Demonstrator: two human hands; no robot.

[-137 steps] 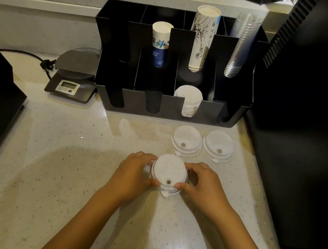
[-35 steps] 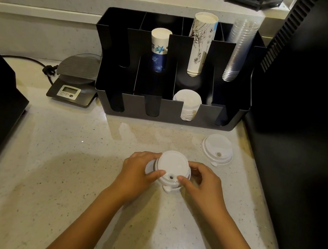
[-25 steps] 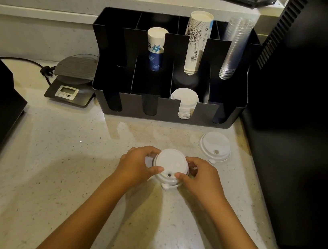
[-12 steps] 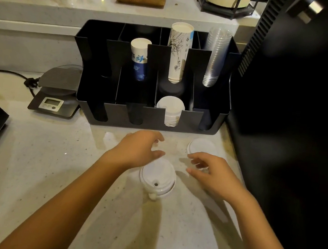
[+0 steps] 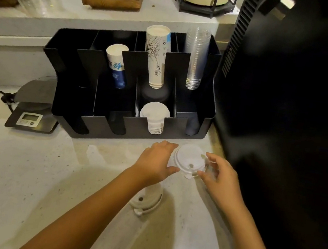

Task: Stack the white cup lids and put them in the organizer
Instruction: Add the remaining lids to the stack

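Note:
A single white cup lid (image 5: 190, 159) lies close in front of the black organizer (image 5: 99, 125), near its right end. My left hand (image 5: 156, 161) and my right hand (image 5: 218, 176) pinch the lid's rim from either side, thumbs at its near edge. A stack of white lids (image 5: 145, 202) stands on the counter nearer to me, partly hidden under my left forearm, with no hand on it. Another row of white lids (image 5: 154, 119) rests in the organizer's front compartment, third from the left.
The organizer's back slots hold a blue-printed paper cup stack (image 5: 116, 65), a tall white paper cup stack (image 5: 156, 55) and clear plastic cups (image 5: 195, 61). A digital scale (image 5: 31, 119) sits at the left. A tall black machine (image 5: 288, 99) walls the right side.
Both hands let go of the lid stack, which stays on the counter, and reached forward and right to the single lid by the organizer. The camera tilted up and closer.

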